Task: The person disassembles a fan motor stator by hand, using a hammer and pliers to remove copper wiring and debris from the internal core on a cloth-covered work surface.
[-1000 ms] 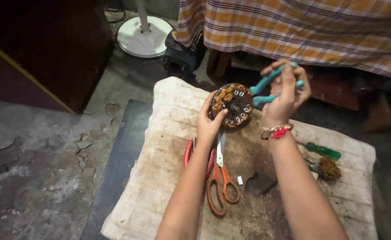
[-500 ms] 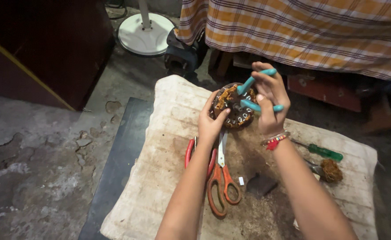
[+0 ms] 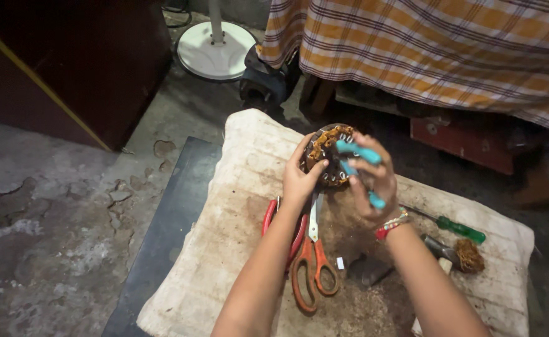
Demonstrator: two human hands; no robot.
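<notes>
Both forearms reach up from the near edge, converging. The left hand [image 3: 299,181] is curled, thumb raised. The right hand [image 3: 374,181] is clenched, wrist bent, just right of it.

orange-handled scissors [image 3: 312,265] lying on the stained cloth [image 3: 237,212] | red-handled pliers [image 3: 269,215] just left of the scissors | green-handled screwdriver [image 3: 460,229] right of the scissors | wire brush [image 3: 468,254] below the screwdriver | white fan base [image 3: 215,50] far above the scissors | checked fabric [image 3: 436,50] right of the fan base

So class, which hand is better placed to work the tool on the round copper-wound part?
Probably the right hand: it grips the teal-handled tool at the wound part, while the left hand steadies that part.
</notes>
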